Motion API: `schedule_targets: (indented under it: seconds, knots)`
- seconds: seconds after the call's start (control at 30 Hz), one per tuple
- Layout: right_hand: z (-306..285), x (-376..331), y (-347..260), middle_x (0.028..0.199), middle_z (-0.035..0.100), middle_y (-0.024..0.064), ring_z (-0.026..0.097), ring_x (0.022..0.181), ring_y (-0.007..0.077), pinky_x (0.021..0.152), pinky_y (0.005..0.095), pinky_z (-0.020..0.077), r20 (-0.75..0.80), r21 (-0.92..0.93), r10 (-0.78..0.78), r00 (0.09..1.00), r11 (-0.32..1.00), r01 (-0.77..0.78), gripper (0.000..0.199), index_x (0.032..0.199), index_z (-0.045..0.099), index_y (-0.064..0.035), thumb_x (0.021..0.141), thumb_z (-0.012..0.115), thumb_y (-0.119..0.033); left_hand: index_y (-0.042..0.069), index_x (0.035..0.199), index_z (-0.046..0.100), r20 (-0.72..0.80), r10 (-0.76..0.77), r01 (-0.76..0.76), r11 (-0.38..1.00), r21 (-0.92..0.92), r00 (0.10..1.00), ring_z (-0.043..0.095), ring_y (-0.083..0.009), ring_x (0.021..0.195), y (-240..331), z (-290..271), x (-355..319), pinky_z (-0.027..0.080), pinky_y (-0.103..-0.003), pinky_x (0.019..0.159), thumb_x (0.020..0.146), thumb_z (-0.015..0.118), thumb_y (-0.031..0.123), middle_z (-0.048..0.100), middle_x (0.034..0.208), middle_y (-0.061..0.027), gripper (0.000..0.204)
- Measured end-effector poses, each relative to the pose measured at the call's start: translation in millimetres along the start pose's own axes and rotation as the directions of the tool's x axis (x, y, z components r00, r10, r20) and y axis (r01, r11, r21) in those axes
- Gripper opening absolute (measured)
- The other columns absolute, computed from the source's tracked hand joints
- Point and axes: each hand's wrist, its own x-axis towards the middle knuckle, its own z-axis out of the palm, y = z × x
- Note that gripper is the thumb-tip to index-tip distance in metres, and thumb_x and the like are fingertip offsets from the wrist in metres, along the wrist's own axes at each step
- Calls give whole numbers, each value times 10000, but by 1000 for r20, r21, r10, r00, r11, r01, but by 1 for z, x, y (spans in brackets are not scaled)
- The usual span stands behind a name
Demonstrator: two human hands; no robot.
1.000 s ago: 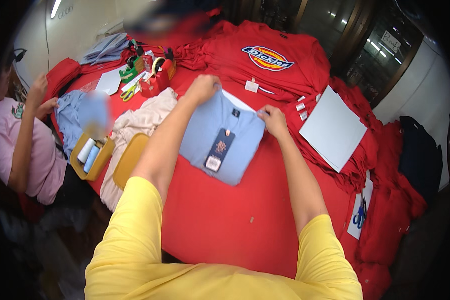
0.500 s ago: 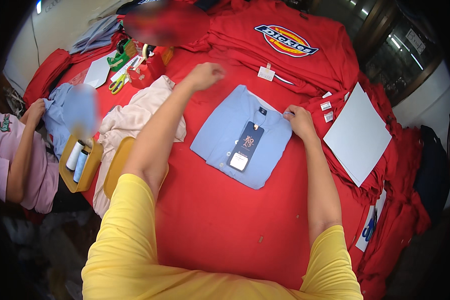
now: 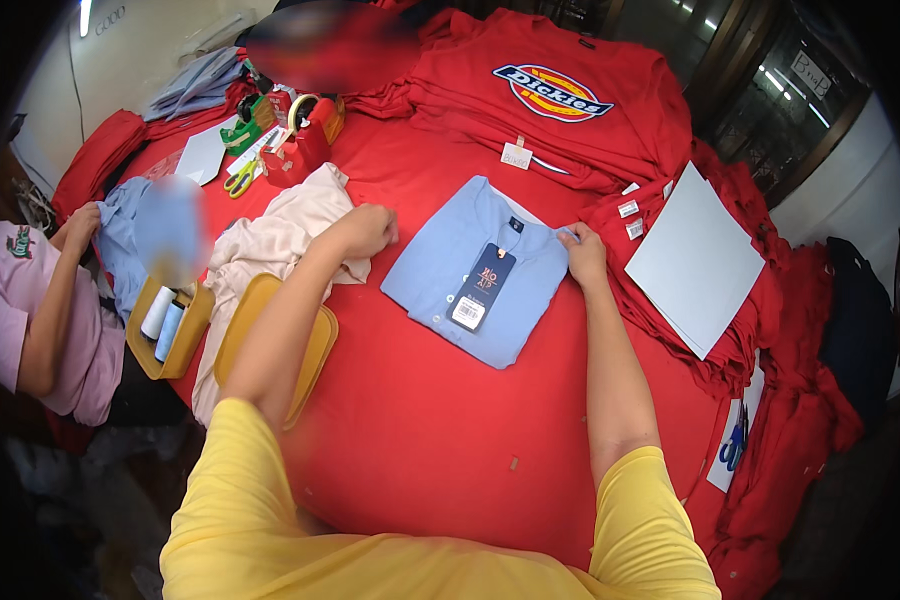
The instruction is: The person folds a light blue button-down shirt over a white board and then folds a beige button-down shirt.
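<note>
1. Head view: between the hands lies a folded light-blue shirt [image 3: 435, 262], bearing a navy hang tag [image 3: 482, 285] with orange and white print and a white sticker; a dark neck label [image 3: 516, 225] shows in its collar
2. Right hand [image 3: 584, 252] pinches the shirt's upper right corner; left hand [image 3: 368, 232] is apart from the shirt, fingers curled, beside pale pink cloth [image 3: 280, 230]; I cannot tell whether it grips anything
3. Beyond the hands, a red sweatshirt [image 3: 610, 140] carries a lettered blue, yellow and red badge [image 3: 553, 93], with a handwritten white card [image 3: 516, 154] at its lower edge
4. Left of the left hand, a mustard box [image 3: 195, 340] holds a white cone [image 3: 157, 312] and a pale-blue cone [image 3: 169, 333] of thread; the left forearm partly hides a mustard lid [image 3: 245, 315]
5. Past the left hand are yellow scissors [image 3: 240, 180] and a red tape dispenser [image 3: 295, 160]
6. Right of the right hand, white sheets [image 3: 695, 265] rest on red garments
7. Beneath the hands spreads a red surface [image 3: 440, 450]; far left of them, a person in pink [image 3: 55, 340] holds blue cloth [image 3: 120, 220]
</note>
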Motion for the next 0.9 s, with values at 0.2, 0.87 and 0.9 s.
schedule_targets:
  seconds: [0.2,0.87,0.9]
  knots:
    - [-5,-6,-15,856,668,195,648,836,336,764,391,479,26,-17,7,1000,1000,-7,216,934,648,-14,831,647,-204,72,966,708,955,-1,-63,998,20,297,675,-227,851,112,-1,-174,512,-389,783,870,612,397,705,876,-107,352]
    - [39,70,-49,898,684,190,661,884,342,776,401,499,72,-202,-166,984,963,177,196,942,687,-37,816,665,-187,243,1425,394,-250,315,-145,839,525,916,326,-492,1312,101,108,-42,332,-671,997,837,563,107,313,1493,-135,626]
    - [51,78,-60,912,682,199,657,897,352,786,408,499,40,-177,-203,978,962,206,199,954,688,-40,819,661,-184,236,1422,398,-277,310,-116,829,546,910,333,-488,1308,92,104,-37,339,-666,995,844,551,104,316,1491,-134,613]
